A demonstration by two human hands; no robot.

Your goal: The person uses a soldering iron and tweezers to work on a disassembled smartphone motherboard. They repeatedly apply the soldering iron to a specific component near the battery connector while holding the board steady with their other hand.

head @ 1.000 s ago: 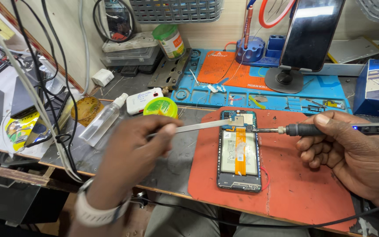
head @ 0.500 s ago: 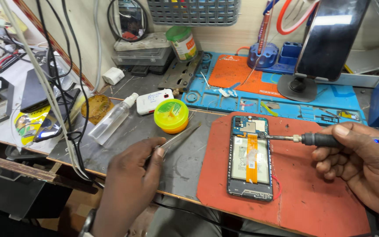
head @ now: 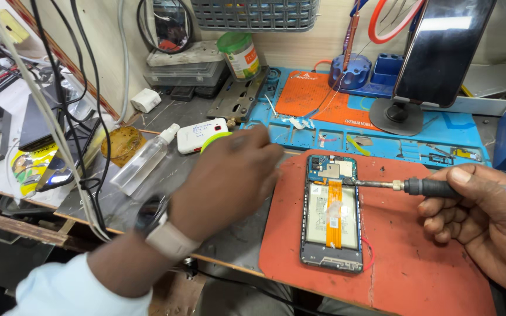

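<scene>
Fingers [head: 440,205] of the right hand [head: 481,225] gripped the soldering iron [head: 423,187], best held steady over the opened phone [head: 332,213] at frame centre, while the left hand's [head: 229,181] grip couldn't be told.

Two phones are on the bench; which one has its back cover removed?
The phone lying flat on the red mat, showing its battery and orange ribbon cable. The other phone stands upright on a stand, closed, its dark screen facing out.

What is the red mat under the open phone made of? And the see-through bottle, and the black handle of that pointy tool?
The red mat looks like soft rubber or silicone: dull, flat, scuffed and stained. The spray bottle seems clear plastic, since the bench shows through it, with a white cap. The tool handle in the right hand looks like matte black rubber or plastic, and its thin shaft shines like metal.
</scene>
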